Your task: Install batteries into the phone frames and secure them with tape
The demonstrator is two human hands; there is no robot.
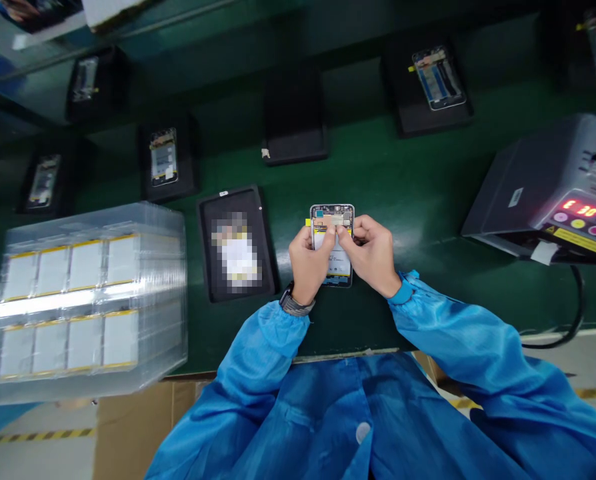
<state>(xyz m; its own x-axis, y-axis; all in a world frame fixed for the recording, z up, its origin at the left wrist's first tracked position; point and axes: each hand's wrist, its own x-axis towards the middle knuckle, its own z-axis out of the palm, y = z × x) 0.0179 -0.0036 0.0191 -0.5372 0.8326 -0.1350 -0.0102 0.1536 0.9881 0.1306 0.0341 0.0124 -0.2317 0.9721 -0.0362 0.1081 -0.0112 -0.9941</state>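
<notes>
I'd have the left hand [308,262] and right hand [375,255], fingers gripping the opened smartphone [334,219], press evenly by its battery's [339,264] upper edge.

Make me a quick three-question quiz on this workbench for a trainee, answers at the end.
1. What do the left hand and right hand both hold?
2. True or false: there is a watch on the left wrist.
3. Which stands toward the left end of the bench? A) a machine with a red display; B) a stack of clear trays.

Key: 1. An opened phone. 2. True. 3. B.
</notes>
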